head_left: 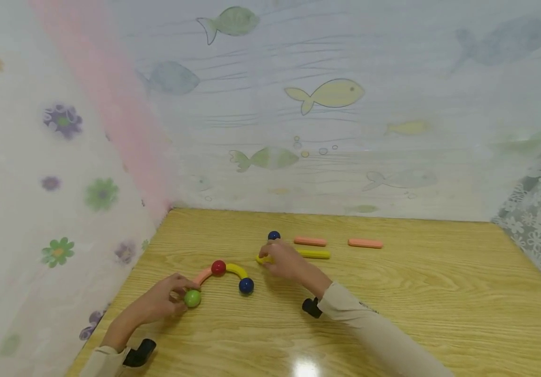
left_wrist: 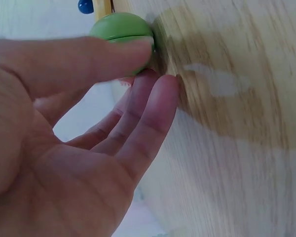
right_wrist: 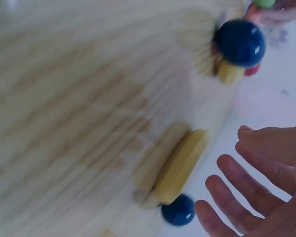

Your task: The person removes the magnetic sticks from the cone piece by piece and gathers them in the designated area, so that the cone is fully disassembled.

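Note:
My left hand [head_left: 162,300] pinches a green ball [head_left: 192,298] at the lower left end of a curved chain; in the left wrist view the thumb lies against the ball [left_wrist: 123,27]. From it an orange curved rod [head_left: 202,276] leads to a red ball [head_left: 219,267], then a yellow curved rod [head_left: 238,270] reaches a blue ball [head_left: 246,285]. My right hand [head_left: 284,260] hovers over a short yellow rod [head_left: 262,259], partly hidden in the head view. In the right wrist view its fingers are spread, apart from that yellow rod [right_wrist: 182,168].
A second blue ball [head_left: 274,235] lies behind the right hand. A straight yellow rod [head_left: 315,254] and two orange rods, one nearer [head_left: 310,241] and one farther right [head_left: 365,243], lie on the wooden table [head_left: 416,293]. Patterned fabric surrounds the table's back and left.

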{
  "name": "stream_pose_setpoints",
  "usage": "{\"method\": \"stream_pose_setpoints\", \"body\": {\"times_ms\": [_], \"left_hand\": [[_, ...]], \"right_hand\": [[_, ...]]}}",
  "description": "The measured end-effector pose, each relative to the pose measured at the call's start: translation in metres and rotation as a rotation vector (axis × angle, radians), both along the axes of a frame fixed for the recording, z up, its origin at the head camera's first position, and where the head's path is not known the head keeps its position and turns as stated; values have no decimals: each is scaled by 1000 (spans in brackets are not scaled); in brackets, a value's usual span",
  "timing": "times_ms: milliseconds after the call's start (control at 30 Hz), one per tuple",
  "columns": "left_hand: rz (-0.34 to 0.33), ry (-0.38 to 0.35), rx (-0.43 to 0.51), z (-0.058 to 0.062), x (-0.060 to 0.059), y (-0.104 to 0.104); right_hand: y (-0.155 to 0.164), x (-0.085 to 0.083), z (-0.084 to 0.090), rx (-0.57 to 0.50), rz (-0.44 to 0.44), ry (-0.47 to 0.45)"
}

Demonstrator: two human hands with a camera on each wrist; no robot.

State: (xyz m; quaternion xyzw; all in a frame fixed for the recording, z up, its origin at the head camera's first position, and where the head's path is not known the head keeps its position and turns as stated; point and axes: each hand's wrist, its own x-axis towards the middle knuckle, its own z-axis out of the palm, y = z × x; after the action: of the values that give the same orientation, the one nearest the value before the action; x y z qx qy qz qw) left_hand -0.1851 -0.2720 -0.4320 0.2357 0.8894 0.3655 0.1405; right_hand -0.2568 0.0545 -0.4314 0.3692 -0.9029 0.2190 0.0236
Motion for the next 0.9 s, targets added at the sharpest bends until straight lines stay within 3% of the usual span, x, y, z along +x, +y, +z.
{"method": "stream_pose_setpoints", "body": {"times_ms": [267,567,733,900], "left_hand": [[-3,121,-42,-3,1,4],[-22,105,3,-4,5,13],[-48,119,-4,-2,2,15],[-35,213,-32,-1,-8,12]], "right_hand": [[-27,24,5,-70,106,-39],[-63,57,3,-39,213,-75],[-82,69,-9,-14,202,-127],[-97,76,-15,-11,152,-87]]}}
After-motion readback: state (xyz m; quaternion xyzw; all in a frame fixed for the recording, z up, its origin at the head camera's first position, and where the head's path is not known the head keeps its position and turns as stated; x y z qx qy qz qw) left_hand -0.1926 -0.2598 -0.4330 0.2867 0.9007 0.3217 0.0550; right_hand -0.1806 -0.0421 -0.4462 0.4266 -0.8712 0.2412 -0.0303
